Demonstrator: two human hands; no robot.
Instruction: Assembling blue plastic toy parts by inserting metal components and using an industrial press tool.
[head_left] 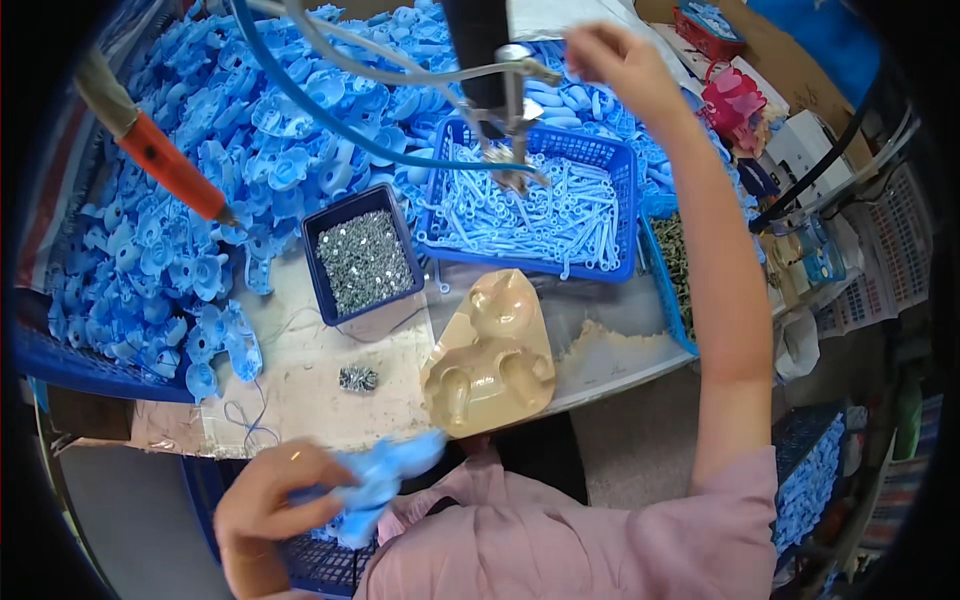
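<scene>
Low at the table's front edge, my left hand [275, 500] is closed on a light blue molded plastic part [385, 475], blurred by motion. My right hand [608, 55] is raised at the far side, beside the hanging machine's metal fitting [515, 70] and above a pile of blue oval parts [560, 100]. Its fingers are curled together; whether anything is between them does not show. Nearest to me on the tabletop stands a tan molded fixture [490, 350] with hollows in it, and none of them holds a part.
A blue basket [530, 262] holds thin blue plastic pieces. Left of it stand a dark tray [365, 265] of small metal screws and a big heap of blue shells [250, 150]. An orange-handled tool [170, 165] hangs at left. Hoses [350, 125] cross above the table.
</scene>
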